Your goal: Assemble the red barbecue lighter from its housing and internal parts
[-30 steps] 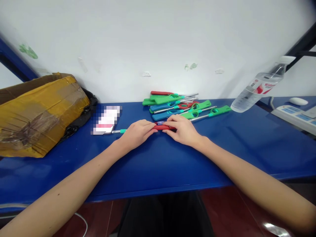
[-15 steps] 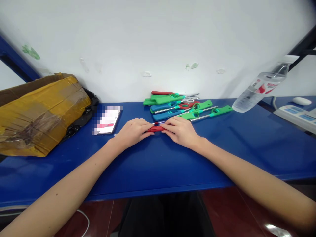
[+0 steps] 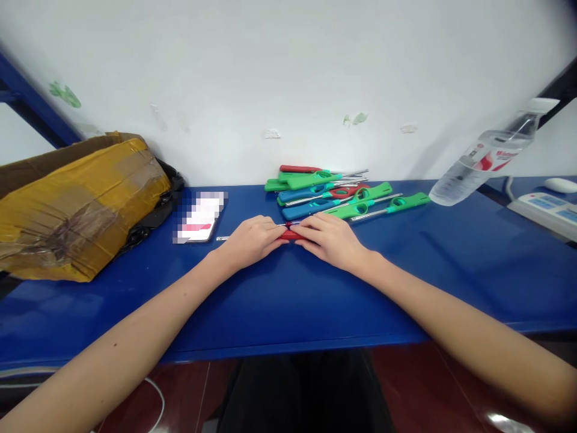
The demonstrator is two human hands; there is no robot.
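Close to the middle of the table, my left hand (image 3: pixel 253 242) and my right hand (image 3: pixel 332 242) meet, their fingertips almost touching. Both are closed on a red long-nosed lighter (image 3: pixel 292 235), which lies level between them near the tabletop. Its metal tube pokes out past my left wrist, while my fingers cover most of its body. A thin dark-red and purple piece shows at its upper side between the fingertips; what it is, I cannot tell. Just beyond my right hand lies a pile of green, blue and red long-nosed lighters (image 3: pixel 311 208), some stacked on others.
A phone (image 3: pixel 198 219) with a lit, blurred screen lies left of my hands. Farther left stands a taped cardboard box (image 3: pixel 90 207) with black plastic behind it. At right are a water bottle (image 3: pixel 482 159) and a white power strip (image 3: pixel 550 207). The blue table (image 3: pixel 288 300) meets a white wall.
My left hand has shifted slightly to the right, and the gap between my fingertips has narrowed. The whole view has slid a little; the pile looks the same.
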